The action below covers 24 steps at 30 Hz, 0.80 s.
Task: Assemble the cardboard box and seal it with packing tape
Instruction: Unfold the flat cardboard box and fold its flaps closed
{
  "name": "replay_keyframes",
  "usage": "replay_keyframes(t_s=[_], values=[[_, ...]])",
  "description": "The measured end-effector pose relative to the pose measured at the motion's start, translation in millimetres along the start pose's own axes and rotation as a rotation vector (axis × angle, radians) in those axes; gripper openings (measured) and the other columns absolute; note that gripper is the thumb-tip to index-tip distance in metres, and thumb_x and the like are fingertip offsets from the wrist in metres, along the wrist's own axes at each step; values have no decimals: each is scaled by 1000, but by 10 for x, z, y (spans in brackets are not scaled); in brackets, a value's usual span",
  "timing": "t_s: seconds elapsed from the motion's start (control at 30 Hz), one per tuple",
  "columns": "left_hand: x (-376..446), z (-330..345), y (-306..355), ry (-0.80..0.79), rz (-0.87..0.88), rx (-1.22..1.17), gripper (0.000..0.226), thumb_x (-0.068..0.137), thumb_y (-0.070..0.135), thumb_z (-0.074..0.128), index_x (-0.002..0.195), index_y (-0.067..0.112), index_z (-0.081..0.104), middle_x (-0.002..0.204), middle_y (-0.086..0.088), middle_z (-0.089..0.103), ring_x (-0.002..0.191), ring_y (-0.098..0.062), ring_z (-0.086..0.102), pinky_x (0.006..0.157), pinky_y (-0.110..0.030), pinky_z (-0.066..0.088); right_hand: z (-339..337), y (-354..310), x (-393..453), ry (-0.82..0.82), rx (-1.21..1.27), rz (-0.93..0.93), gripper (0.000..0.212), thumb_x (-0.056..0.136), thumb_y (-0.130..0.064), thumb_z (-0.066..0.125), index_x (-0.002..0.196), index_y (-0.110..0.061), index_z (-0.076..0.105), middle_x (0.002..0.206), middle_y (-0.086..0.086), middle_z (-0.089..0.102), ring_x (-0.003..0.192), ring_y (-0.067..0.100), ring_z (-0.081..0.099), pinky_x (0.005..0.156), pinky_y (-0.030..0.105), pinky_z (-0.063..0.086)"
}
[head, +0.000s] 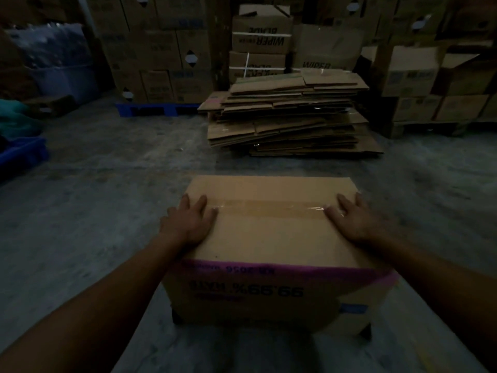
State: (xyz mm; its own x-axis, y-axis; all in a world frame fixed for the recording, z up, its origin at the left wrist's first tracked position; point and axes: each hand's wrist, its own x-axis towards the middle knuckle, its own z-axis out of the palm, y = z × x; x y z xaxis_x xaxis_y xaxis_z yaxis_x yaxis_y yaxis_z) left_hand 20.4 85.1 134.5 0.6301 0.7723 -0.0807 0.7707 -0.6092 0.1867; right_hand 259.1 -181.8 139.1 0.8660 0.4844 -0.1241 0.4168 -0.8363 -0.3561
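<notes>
On the concrete floor (113, 200) of a dim storeroom, a closed box (271, 238) is sitting just below the camera, its flaps down and a strip of clear tape (269, 208) running left to right along the top seam. Upside-down print on its near face is reading "99.99%" followed by a word too dark to make out, under a purple band (282, 270) with smaller, illegible characters; a small blue label (352, 309) is showing at the lower right of that face.

Both bare forearms are reaching forward. The left hand (188, 222) is lying flat over the box's left top edge, fingers straight and spread, the grip apart, fingertips touching the tape's left end. The right hand (349, 219) is mirroring it at the right edge, fingers straight and apart, pressing on the tape's right end where the film is glinting.

Beyond the box, well apart, a stack of flattened cartons (287, 114) is lying on the floor. Behind it, a strapped box (262, 35) is showing "WIPER BLADE" upside down, and another (325, 59) is reading "WIPER". A blue pallet (158, 109) is carrying stacked cartons at the left.
</notes>
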Motion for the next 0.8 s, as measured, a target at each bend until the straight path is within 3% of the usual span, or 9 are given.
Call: replay_keyframes(t_s=[0.27, 0.6, 0.8], values=[[35, -28, -336, 44, -41, 98, 68, 89, 70, 16, 150, 39, 14, 162, -7, 9, 138, -49, 24, 111, -60, 23, 286, -208, -80, 51, -107, -63, 80, 84, -76, 17, 152, -34, 14, 163, 11, -1, 140, 46, 26, 111, 55, 25], [-109, 255, 229, 56, 7, 50, 69, 89, 68, 15, 150, 35, 13, 161, -11, 8, 136, -54, 21, 110, -62, 17, 11, 281, -52, 23, -57, -19, 75, 91, -68, 25, 154, -29, 15, 163, 11, -4, 147, 36, 16, 116, 52, 18], [-186, 188, -190, 119, -54, 32, 71, 85, 73, 20, 147, 39, 20, 160, -8, 13, 134, -51, 27, 109, -62, 20, 194, -68, -272, 49, -70, -69, 74, 91, -68, 24, 154, -29, 12, 162, 14, -6, 143, 43, 21, 114, 52, 21]])
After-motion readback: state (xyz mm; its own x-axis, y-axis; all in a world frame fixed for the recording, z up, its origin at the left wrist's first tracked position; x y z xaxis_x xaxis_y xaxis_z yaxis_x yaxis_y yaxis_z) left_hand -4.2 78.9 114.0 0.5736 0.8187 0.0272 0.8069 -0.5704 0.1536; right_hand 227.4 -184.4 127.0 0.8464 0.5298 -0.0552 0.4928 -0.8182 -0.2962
